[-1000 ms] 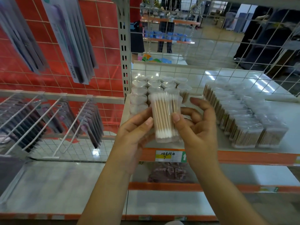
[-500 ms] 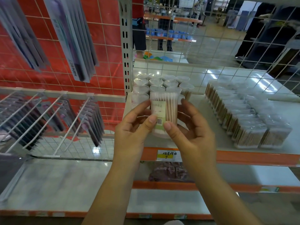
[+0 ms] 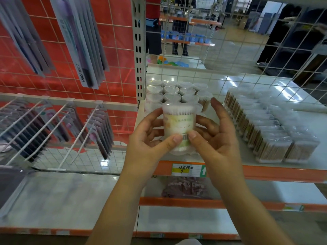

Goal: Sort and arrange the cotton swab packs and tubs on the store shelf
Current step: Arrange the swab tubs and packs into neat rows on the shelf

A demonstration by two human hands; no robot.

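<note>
A clear round tub of cotton swabs [image 3: 178,124] with a pale label and barcode stands upright in front of the shelf, held between both hands. My left hand [image 3: 150,138] grips its left side, thumb on the lower front. On the right side, my right hand [image 3: 215,135] holds it with the thumb beside the barcode and the fingers spread behind. Behind it, several more tubs [image 3: 177,92] stand grouped at the shelf's left end. Rows of clear rectangular swab packs [image 3: 265,124] fill the shelf's right part.
The white shelf [image 3: 300,167] has an orange front edge with a price tag [image 3: 184,169]. A wire grid forms its back. To the left, hooks [image 3: 53,124] and a red grid panel carry hanging carded goods. A dark bag [image 3: 185,189] lies on the lower shelf. People stand beyond.
Both hands have turned the tub: first the swab sticks faced me, then the label's edge, now the full label and barcode. The tub stands slightly higher.
</note>
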